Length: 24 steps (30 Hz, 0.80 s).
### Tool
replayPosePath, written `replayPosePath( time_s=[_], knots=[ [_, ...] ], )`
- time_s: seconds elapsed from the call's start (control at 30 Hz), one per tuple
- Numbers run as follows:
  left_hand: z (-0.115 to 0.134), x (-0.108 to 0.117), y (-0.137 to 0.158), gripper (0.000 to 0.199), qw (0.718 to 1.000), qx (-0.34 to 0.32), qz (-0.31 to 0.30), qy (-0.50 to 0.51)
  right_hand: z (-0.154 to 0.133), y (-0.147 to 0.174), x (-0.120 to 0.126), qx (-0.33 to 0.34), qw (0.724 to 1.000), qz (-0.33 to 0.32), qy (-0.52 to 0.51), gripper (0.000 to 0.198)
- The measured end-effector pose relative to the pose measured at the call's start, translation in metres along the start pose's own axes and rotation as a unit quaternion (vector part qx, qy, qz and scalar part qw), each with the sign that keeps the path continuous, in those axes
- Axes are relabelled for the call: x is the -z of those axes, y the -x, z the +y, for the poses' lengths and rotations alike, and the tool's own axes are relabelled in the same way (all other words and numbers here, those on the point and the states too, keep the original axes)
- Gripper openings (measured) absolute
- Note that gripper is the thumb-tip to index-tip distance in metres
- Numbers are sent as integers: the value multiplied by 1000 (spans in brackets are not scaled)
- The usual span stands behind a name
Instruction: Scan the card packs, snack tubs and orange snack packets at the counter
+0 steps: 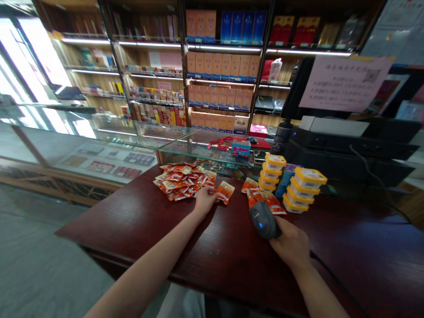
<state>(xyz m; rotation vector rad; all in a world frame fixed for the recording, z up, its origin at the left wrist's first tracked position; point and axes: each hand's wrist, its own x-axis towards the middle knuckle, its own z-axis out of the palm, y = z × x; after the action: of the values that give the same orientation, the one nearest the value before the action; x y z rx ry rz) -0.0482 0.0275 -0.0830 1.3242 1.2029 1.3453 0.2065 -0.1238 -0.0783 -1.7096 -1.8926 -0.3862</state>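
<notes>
My left hand (206, 199) is closed on the edge of an orange snack packet (225, 192), held just right of a heaped pile of similar packets (180, 182). In my right hand (291, 243) is a dark grey barcode scanner (263, 219) with a small blue light, its head pointing away from me. Beyond the scanner, a few more orange packets (270, 202) lie in a loose group on the dark red wooden counter (212, 251). The scanner's handle is mostly hidden by my fingers.
Stacked yellow-lidded tubs (300, 190) and a second stack of yellow tubs (270, 172) stand at the right, blue packs (283, 181) between them. A glass display case (185, 148) borders the counter's back. A monitor (296, 88) rises at right. The scanner cable (334, 276) trails right.
</notes>
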Motion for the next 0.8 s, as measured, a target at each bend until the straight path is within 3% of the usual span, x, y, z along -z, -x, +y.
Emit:
replayPosePath(
  time_s=[0.13, 0.33, 0.47, 0.57, 0.8],
  knots=[
    [-1, -13, -13, 13, 980, -41, -15, -192, 2, -1, -2, -6, 1000, -14, -13, 30],
    [3, -57, -26, 25, 947, -118, -70, -291, 1, -1, -2, -16, 999, -34, -18, 31],
    [8, -73, -25, 29, 900, -168, -93, -391, 3, 0, -2, -16, 999, -33, -13, 31],
    [11, -67, -22, 33, 860, -203, -107, -455, 7, 0, -4, -16, 999, -38, -18, 32],
    [17, -16, -34, 28, 737, -259, -24, -623, 4, 1, -3, -22, 998, -45, -32, 29]
  ],
)
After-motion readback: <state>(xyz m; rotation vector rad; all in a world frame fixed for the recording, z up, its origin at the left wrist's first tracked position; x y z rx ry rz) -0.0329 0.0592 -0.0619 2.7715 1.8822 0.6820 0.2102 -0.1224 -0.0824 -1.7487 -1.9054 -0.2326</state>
